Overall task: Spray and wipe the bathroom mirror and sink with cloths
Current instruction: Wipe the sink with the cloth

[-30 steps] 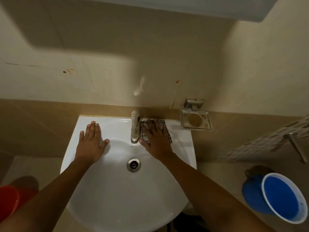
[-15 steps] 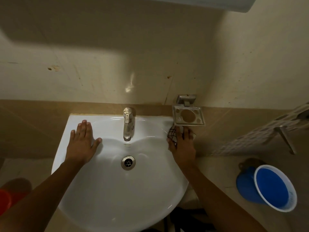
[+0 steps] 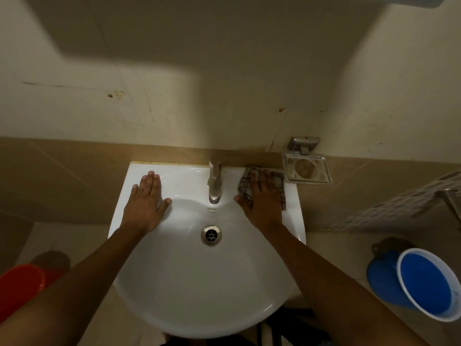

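A white sink (image 3: 199, 290) fills the middle of the view, with a metal tap (image 3: 215, 183) at its back and a drain (image 3: 211, 235) in the bowl. My right hand (image 3: 263, 199) lies flat, fingers straight, pressing a checked cloth (image 3: 277, 179) onto the sink's back right ledge beside the tap. My left hand (image 3: 147, 202) rests flat with spread fingers on the back left ledge. Only the bottom edge of the mirror (image 3: 399, 0) shows at the top.
A metal soap holder (image 3: 306, 168) is fixed to the wall just right of the cloth. A blue bucket (image 3: 421, 287) stands on the floor at the right and a red bucket (image 3: 20, 285) at the left.
My right hand slid the cloth from beside the tap out to the sink's right edge, then back along the rear ledge toward the tap. My left hand stayed put.
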`<state>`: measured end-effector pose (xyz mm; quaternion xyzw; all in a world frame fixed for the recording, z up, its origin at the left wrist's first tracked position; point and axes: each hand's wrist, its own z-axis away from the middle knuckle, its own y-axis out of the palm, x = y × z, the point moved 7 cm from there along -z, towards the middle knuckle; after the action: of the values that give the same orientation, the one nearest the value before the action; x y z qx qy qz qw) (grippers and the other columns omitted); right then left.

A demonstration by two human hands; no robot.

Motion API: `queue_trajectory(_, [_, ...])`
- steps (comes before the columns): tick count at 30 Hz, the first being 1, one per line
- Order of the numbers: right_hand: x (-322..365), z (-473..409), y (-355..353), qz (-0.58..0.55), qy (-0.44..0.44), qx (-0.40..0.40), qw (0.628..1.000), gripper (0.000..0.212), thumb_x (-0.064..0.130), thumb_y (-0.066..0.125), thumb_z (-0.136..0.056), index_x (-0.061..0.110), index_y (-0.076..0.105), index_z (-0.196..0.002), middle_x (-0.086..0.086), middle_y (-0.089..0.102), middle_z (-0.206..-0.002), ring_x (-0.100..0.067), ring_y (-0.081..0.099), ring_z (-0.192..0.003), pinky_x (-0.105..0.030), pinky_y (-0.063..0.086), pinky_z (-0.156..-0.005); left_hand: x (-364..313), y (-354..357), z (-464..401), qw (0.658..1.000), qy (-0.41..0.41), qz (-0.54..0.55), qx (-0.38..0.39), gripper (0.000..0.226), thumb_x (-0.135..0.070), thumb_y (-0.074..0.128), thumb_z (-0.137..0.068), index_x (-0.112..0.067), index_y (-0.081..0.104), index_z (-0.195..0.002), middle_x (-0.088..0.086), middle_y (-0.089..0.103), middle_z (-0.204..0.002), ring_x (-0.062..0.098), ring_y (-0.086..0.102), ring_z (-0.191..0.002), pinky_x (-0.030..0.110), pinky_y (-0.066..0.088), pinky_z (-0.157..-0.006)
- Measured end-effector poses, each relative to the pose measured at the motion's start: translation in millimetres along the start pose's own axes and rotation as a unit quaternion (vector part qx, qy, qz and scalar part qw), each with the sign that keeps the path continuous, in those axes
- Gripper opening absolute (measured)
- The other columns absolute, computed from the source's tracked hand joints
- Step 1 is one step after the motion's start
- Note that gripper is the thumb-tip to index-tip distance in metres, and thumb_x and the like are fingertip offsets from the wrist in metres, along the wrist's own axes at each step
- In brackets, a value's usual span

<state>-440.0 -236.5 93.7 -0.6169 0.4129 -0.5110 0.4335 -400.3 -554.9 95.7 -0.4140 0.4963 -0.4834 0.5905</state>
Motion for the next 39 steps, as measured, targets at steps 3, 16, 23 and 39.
queue_trajectory(3, [36, 4, 11, -0.033, -0.074, 0.022, 0.996, 0.071, 0.051, 0.045, -0.096, 0.009, 0.031, -0.152, -0.014, 0.031, -0.158, -0.033, 0.019, -0.149, -0.048, 0.017, -0.121, 2, -3, 1, 1.000, 0.016, 0.014, -0.007, 0.071, -0.043, 0.032, -0.102, -0.005, 0.005, -0.155, 0.012, -0.002, -0.164, 0.026, -0.002, -0.151, 0.039, 0.001, -0.121])
queue_trajectory(16, [146, 67, 32, -0.120, -0.077, -0.001, 0.990, 0.073, 0.008, 0.069, -0.079, 0.011, 0.042, -0.146, -0.013, 0.041, -0.152, -0.035, 0.031, -0.145, -0.053, 0.030, -0.110, 62, -14, 18, 0.995, 0.088, 0.055, -0.010, 0.066, -0.032, 0.020, -0.093, -0.005, 0.015, -0.154, 0.012, 0.009, -0.163, 0.025, 0.007, -0.151, 0.038, 0.004, -0.120])
queue_trajectory(23, [213, 17, 55, -0.006, -0.151, 0.050, 0.987, 0.068, 0.041, 0.045, -0.094, 0.015, 0.027, -0.153, -0.008, 0.029, -0.160, -0.029, 0.017, -0.150, -0.054, 0.004, -0.119, 67, -17, 16, 0.992, 0.112, 0.057, -0.015, 0.060, -0.028, 0.030, -0.100, -0.005, 0.012, -0.153, 0.009, 0.007, -0.163, 0.022, 0.006, -0.151, 0.038, 0.006, -0.120])
queue_trajectory(39, [270, -13, 67, -0.025, 0.061, 0.020, 0.998, 0.075, 0.060, 0.012, -0.096, 0.014, 0.020, -0.155, -0.015, 0.021, -0.161, -0.037, 0.011, -0.149, -0.060, 0.008, -0.119, 100, -17, 37, 0.985, 0.117, 0.126, 0.010, 0.069, -0.042, 0.015, -0.095, -0.004, 0.012, -0.153, 0.014, 0.010, -0.162, 0.024, 0.008, -0.151, 0.029, -0.002, -0.119])
